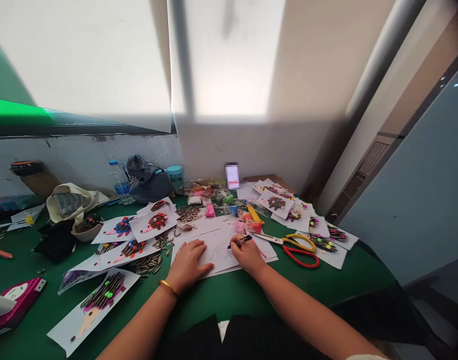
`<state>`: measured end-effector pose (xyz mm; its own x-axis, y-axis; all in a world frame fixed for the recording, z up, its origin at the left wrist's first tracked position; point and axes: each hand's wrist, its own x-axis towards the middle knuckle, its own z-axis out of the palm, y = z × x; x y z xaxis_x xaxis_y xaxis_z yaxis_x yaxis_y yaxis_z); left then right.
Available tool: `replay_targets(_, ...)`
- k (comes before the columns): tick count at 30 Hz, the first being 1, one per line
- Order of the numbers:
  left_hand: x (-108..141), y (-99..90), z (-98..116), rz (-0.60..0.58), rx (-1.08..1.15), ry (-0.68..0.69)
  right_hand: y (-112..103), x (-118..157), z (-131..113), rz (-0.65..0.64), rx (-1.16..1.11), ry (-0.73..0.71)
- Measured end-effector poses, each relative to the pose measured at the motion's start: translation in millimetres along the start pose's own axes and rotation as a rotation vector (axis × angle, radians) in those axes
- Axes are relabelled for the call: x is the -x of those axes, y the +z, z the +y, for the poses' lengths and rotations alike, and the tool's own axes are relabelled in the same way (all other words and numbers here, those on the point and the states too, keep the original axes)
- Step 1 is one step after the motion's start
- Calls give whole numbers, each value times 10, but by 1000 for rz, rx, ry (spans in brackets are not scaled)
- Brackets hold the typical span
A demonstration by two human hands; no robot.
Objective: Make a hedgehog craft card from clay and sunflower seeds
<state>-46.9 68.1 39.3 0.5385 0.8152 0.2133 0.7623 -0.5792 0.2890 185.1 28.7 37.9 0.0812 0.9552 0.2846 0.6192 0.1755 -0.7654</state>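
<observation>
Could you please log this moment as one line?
left hand: resting on paper; right hand: holding black pen at drawing; nearby: scissors, striped seeds

pen (245, 240): black | paper (223, 235): white | scissors (285, 241): red, yellow handles | seeds (150, 264): dark-and-pale stripes | table (199, 300): green

the sheets (217, 232) in the middle are plain matt paper, pretty smooth, and the pen (245, 239) looks like dark plastic with a bit of gloss. scissors (283, 241) are bright metal at the blades, with shiny plastic-looking handles. the tabletop (199, 302) is smooth with a dull sheen, can't tell if it's cloth or plastic. the card (64, 330) at lower left is matt paper too, but rough where the dark bits are stuck on. loose seeds (151, 264) have dry, streaky shells. bottle (118, 175) is clear glossy plastic, the bracelet (168, 287) polished gold-toned metal, and the wall (82, 155) scuffed, patchy paint.
</observation>
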Motion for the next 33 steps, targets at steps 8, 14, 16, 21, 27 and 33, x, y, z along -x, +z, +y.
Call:
replay_targets(8, -4, -19, 12, -11, 15, -5, 18, -10, 23, -1, 8, 12)
replay_targets(14, -3, 11, -12, 15, 30, 1, 21, -14, 28, -2, 13, -8)
replay_targets(16, -2, 13, -12, 16, 31, 0, 23, -17, 27, -10, 19, -12)
replay_targets(21, 0, 7, -5, 2, 24, -5, 29, -23, 40, -1, 20, -12)
replay_targets(27, 2, 22, -21, 30, 30, 10, 30, -24, 63, 4, 7, -60)
replay_targets(33, -2, 13, -7, 16, 20, 0, 44, -26, 61, -13, 18, -72)
